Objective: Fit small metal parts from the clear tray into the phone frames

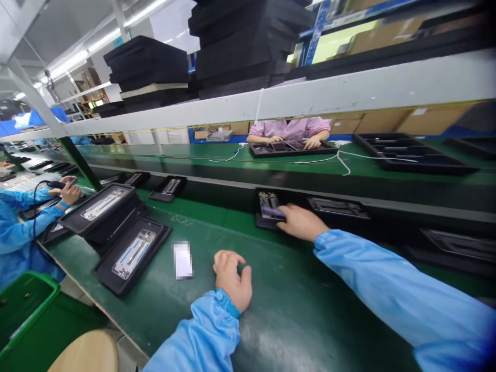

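Note:
My right hand (304, 222) reaches forward to a black tray (267, 222) on the lower strip beyond the table edge. In that tray lies a phone frame (268, 201) with metal parts showing. A slim purple thing (273, 212) shows at my right fingertips, over the frame; blur hides whether it is a tool or a finger cover. The fingers are closed together. My left hand (233, 281) rests on the green tabletop, empty, fingers loosely bent and thumb apart. Left of it is a pixelated white rectangle (183, 260).
Black trays with phone frames (134, 253) stand at the left, some stacked. More trays (339, 207) line the lower strip. A white shelf beam (271, 106) crosses above. Opposite, a person in pink (290, 132) handles a tray; a person in blue (19, 222) works left, near a green bin (46, 320).

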Tool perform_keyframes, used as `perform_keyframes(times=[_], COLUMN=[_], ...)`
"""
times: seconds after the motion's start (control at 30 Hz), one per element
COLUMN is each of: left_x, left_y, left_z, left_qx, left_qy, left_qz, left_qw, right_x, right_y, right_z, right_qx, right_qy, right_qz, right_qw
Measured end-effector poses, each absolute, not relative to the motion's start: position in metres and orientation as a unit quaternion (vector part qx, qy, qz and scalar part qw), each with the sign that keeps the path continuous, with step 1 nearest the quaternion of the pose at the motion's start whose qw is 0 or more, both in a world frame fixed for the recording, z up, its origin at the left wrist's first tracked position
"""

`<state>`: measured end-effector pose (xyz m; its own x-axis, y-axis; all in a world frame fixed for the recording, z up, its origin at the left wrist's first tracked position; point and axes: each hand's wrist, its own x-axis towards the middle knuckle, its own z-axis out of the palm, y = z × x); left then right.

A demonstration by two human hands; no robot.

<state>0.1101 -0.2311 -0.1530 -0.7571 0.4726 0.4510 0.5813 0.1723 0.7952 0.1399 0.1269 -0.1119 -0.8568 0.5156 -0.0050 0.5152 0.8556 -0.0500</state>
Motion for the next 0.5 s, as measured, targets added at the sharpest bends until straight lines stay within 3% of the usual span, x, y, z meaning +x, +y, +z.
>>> perform_keyframes(times=[0.13,0.27,0.37,0.5], left_x=[0.104,0.082,0.074,0.062], left_y=[-0.228,-0.217,-0.222,-0.25], left_z=[-0.152,-0.147,-0.135,-0.119], left_qx=[-0.236,-0.146,-0.106,-0.134], left_qy=[-0.734,-0.701,-0.674,-0.661], left_qz=[-0.636,-0.693,-0.718,-0.704], left_qw=[-0.037,-0.082,-0.138,-0.222], right_x=[0.119,0.1,0.12,0.155], right_y=[0.091,0.044,-0.025,-0.125], right_z=[-0.117,-0.076,-0.046,-0.044], right_qx=[-0.195,-0.177,-0.178,-0.181], right_qy=[-0.979,-0.98,-0.971,-0.937], right_qz=[0.058,0.092,0.153,0.283], right_qw=[-0.019,0.008,0.041,0.092])
